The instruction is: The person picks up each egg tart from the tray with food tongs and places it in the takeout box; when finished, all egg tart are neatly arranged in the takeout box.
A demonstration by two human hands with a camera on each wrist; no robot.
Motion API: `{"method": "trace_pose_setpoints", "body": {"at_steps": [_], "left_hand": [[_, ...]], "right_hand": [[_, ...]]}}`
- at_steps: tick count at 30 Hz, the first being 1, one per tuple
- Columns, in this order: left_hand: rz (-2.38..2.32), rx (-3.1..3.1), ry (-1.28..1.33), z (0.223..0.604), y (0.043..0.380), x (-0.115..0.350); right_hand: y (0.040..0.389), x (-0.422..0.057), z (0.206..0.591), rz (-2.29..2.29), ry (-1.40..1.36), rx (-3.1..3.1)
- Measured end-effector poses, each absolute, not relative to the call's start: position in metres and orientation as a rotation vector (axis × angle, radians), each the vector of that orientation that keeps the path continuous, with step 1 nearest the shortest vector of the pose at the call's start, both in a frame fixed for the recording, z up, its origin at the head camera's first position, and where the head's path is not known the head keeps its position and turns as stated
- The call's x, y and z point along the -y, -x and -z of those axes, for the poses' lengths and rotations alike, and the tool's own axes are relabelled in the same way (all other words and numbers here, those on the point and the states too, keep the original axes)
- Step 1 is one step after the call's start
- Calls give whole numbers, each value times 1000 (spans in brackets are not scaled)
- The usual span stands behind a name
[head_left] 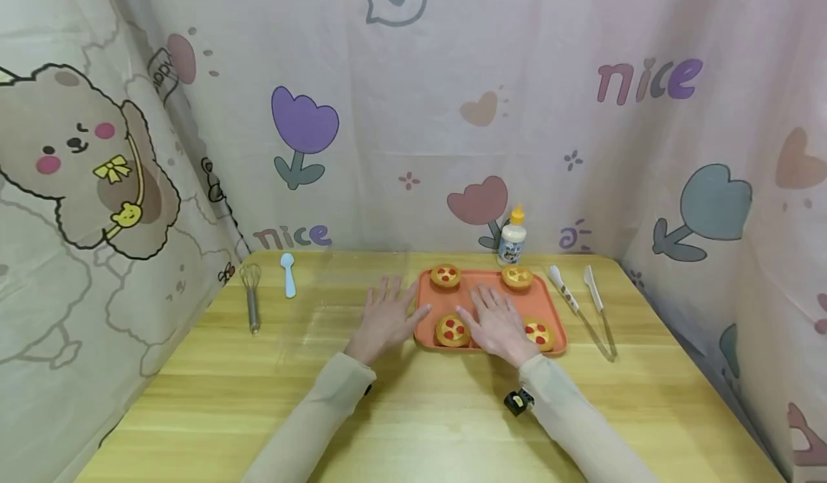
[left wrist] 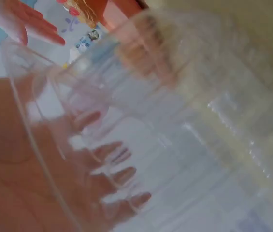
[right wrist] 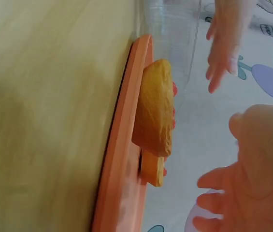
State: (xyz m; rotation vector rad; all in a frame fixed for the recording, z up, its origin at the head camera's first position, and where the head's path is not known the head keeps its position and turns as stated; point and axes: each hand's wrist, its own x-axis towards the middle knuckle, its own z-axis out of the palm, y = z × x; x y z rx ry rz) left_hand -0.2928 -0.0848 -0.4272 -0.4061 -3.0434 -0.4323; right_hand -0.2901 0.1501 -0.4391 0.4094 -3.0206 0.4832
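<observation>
My left hand [head_left: 382, 321] hovers with spread fingers at the right side of a clear plastic box [head_left: 323, 329], whose see-through wall [left wrist: 189, 150] fills much of the left wrist view. Over the orange tray [head_left: 429, 305] is my right hand [head_left: 499, 323], fingers extended and nothing held. Several small pizzas lie on that tray: one at back left [head_left: 446, 276], one at back right [head_left: 517, 277], one at front left [head_left: 452, 331] and one at front right [head_left: 538, 334], partly covered by the hand. In the right wrist view the nearest pizza [right wrist: 153, 108] rises above the tray's rim.
Behind the tray stands a white bottle [head_left: 511, 245] with a yellow nozzle. Tongs [head_left: 568, 296] lie spread on the right. At the left are a whisk [head_left: 252, 303] and a light blue spoon [head_left: 288, 278]. A printed curtain [head_left: 400, 110] encloses the wooden table [head_left: 413, 425].
</observation>
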Motion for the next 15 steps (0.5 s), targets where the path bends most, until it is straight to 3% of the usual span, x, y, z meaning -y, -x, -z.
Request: {"method": "trace_pose_setpoints", "body": {"at_steps": [15], "left_hand": [[1287,2727,282,419,302,116]], "right_hand": [[301,-173,441,-1501,-359,2591]]}}
